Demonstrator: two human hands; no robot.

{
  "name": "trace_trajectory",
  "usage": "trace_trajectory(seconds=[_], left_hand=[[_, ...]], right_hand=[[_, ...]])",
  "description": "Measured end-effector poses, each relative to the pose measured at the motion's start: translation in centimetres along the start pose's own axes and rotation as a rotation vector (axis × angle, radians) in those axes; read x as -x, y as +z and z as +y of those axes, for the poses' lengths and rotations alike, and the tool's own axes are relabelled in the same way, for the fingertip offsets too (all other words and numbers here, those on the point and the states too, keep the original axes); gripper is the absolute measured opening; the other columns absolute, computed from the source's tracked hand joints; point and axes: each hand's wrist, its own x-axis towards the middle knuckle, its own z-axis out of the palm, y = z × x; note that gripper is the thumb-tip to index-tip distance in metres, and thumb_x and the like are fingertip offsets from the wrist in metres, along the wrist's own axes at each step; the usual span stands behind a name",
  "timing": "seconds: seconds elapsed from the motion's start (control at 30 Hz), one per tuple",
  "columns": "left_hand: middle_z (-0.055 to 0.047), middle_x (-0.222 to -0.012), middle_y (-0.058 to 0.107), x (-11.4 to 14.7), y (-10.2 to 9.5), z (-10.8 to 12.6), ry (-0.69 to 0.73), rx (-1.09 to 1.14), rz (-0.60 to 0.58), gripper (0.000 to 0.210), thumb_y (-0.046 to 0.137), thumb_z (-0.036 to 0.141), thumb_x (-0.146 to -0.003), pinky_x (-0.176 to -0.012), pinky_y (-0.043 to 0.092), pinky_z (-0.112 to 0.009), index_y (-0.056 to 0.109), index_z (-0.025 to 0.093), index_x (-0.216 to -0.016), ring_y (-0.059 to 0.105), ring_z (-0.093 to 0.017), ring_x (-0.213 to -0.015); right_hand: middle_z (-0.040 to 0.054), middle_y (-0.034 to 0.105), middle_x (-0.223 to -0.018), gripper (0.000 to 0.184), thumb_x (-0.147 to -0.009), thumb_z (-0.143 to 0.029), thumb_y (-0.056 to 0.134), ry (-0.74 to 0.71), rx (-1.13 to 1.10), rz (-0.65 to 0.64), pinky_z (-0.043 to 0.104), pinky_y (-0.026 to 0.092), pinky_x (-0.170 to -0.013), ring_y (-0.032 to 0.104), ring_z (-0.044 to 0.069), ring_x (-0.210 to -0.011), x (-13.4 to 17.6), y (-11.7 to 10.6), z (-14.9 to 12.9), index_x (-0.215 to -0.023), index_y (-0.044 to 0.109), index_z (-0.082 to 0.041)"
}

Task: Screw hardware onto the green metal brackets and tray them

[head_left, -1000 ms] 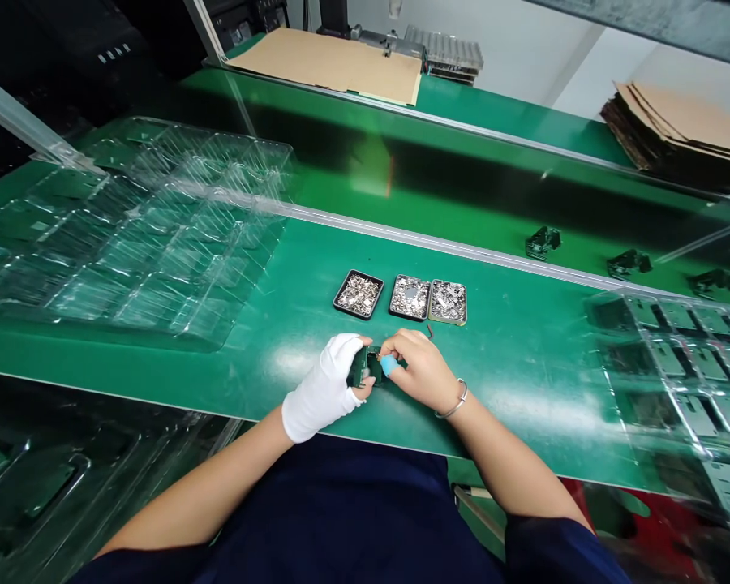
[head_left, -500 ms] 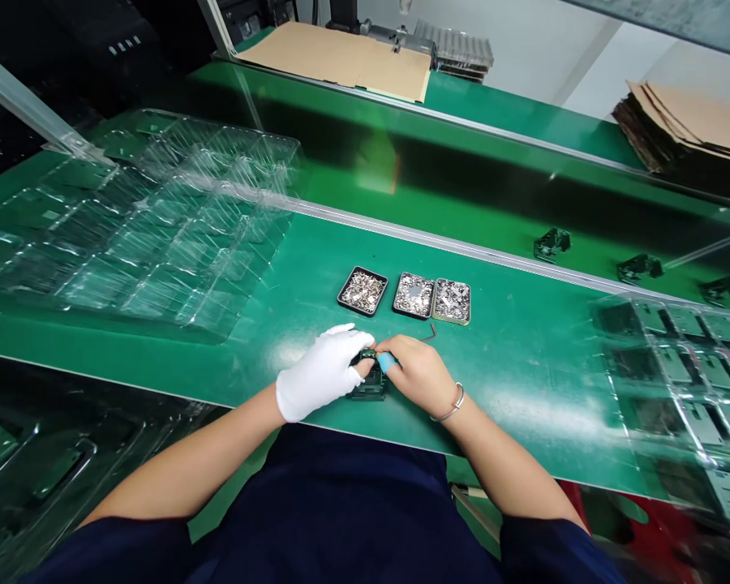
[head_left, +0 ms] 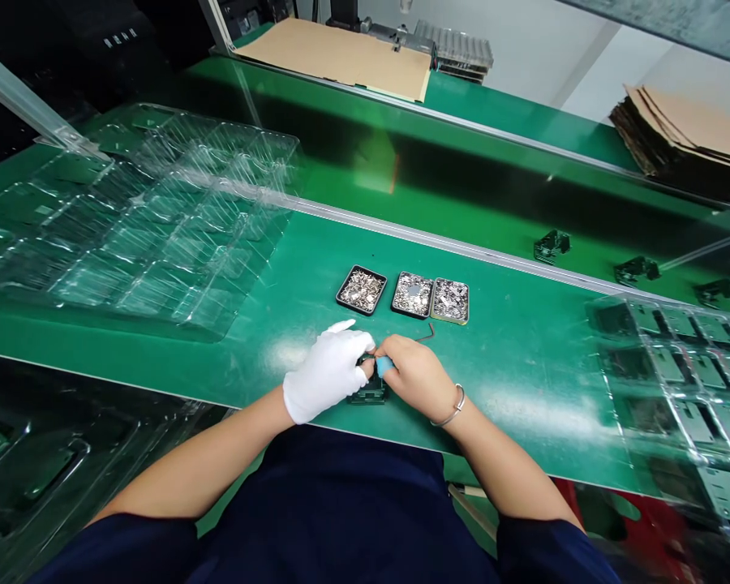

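Note:
A small dark metal assembly [head_left: 368, 392] rests on the green bench near its front edge, partly covered by my fingers. My left hand [head_left: 329, 369], in a white glove with bare fingertips, is closed around its left and upper side. From the right, my right hand [head_left: 414, 373] meets it with thumb and forefinger pinched together at the top of the assembly; a blue wrap covers one digit. Whatever lies between those fingertips is too small to make out. Just beyond the right hand lies a hex key [head_left: 427, 332].
Three small trays of metal parts, a left tray [head_left: 339, 297], a middle tray [head_left: 394, 306] and a right tray [head_left: 467, 317], stand beyond my hands. Clear plastic trays flank me, one at left [head_left: 219, 331], one at right [head_left: 614, 389]. A metal rail [head_left: 401, 235] crosses behind.
Both hands stay at the assembly with small finger shifts. My left hand has moved slightly right, and the right fingertips have closed in over the assembly's top. The view has shifted a little.

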Motion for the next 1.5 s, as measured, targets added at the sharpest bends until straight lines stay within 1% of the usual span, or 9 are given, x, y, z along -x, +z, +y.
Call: trace_trajectory(seconds=[0.17,0.27,0.37,0.47,0.6,0.73,0.87,1.23,1.5], left_hand=[[0.000,-0.080,0.065,-0.4,-0.5,-1.4,-0.105,0.242,-0.052,0.011,0.047,0.024,-0.081,-0.098,0.045,-0.043,0.057,0.020,-0.084,0.063,-0.017,-0.078],[-0.010,-0.113,0.063,0.3,-0.9,-2.3,-0.217,0.428,0.029,0.033,0.044,0.036,-0.087,-0.093,0.048,-0.040,0.052,0.017,-0.113,0.060,-0.022,-0.106],[-0.015,-0.127,0.054,1.8,-0.3,-2.3,-0.172,0.357,0.083,0.056,0.055,0.045,-0.081,-0.099,0.044,-0.046,0.041,0.016,-0.127,0.053,-0.028,-0.118],[-0.015,-0.126,0.053,2.9,1.2,-1.8,-0.136,0.210,0.072,0.067,0.068,0.039,-0.070,-0.099,0.042,-0.049,0.040,0.017,-0.127,0.051,-0.032,-0.119],[-0.013,-0.124,0.054,3.1,2.3,-2.1,-0.192,0.225,0.066,0.060,0.063,0.027,-0.074,-0.098,0.044,-0.046,0.036,0.017,-0.128,0.054,-0.029,-0.116],[-0.013,-0.130,0.051,3.2,2.1,-3.0,-0.213,0.279,0.031,0.058,0.059,0.027,-0.077,-0.099,0.044,-0.045,0.033,0.019,-0.129,0.051,-0.028,-0.120],[-0.013,-0.127,0.052,3.3,2.1,-3.4,-0.167,0.230,0.046,0.053,0.058,0.025,-0.077,-0.101,0.042,-0.047,0.037,0.017,-0.125,0.050,-0.029,-0.120],[-0.014,-0.123,0.055,3.5,2.4,-3.6,-0.131,0.184,0.045,0.058,0.061,0.028,-0.077,-0.097,0.045,-0.047,0.037,0.018,-0.129,0.054,-0.031,-0.115],[-0.013,-0.123,0.055,3.6,2.6,-3.8,-0.114,0.183,0.058,0.058,0.061,0.028,-0.077,-0.097,0.045,-0.046,0.037,0.018,-0.129,0.053,-0.030,-0.116]], right_hand=[[0.0029,0.064,-0.081,0.017,-0.076,-0.004,0.048,0.102,-0.081,0.019,0.024,0.042,-0.069,0.059,0.016,-0.075,-0.2,-0.4,0.7,-0.082,0.057,-0.018],[0.0022,0.064,-0.073,0.014,-0.082,-0.008,0.049,0.264,-0.022,-0.010,0.024,0.040,-0.063,0.059,0.016,-0.066,-0.3,-0.8,1.7,-0.086,0.059,-0.016],[0.0045,0.067,-0.076,0.019,-0.086,-0.012,0.046,0.330,0.093,-0.043,0.026,0.040,-0.063,0.060,0.018,-0.067,-0.3,-1.1,2.8,-0.097,0.061,-0.016],[0.0076,0.067,-0.094,0.023,-0.085,-0.011,0.046,0.226,0.131,-0.021,0.028,0.043,-0.074,0.059,0.020,-0.085,-0.1,-1.3,3.9,-0.102,0.061,-0.017],[0.0095,0.060,-0.096,0.020,-0.080,-0.005,0.047,0.034,0.163,-0.100,0.033,0.042,-0.082,0.051,0.022,-0.091,0.4,-1.0,5.6,-0.090,0.060,-0.016],[0.0090,0.057,-0.091,0.022,-0.080,-0.003,0.041,0.063,0.033,-0.026,0.033,0.044,-0.079,0.051,0.020,-0.086,0.8,-0.1,6.3,-0.094,0.055,-0.015],[0.0048,0.060,-0.095,0.028,-0.081,-0.002,0.042,0.012,-0.142,-0.066,0.028,0.045,-0.081,0.056,0.016,-0.089,0.8,0.7,5.9,-0.098,0.057,-0.018],[0.0063,0.059,-0.092,0.026,-0.078,-0.001,0.045,0.075,0.111,-0.186,0.026,0.045,-0.072,0.057,0.019,-0.089,0.3,1.1,4.0,-0.096,0.056,-0.018],[0.0033,0.062,-0.102,0.036,-0.074,0.002,0.046,0.029,-0.108,-0.179,0.026,0.045,-0.080,0.058,0.017,-0.096,1.0,0.4,4.9,-0.099,0.057,-0.021]])
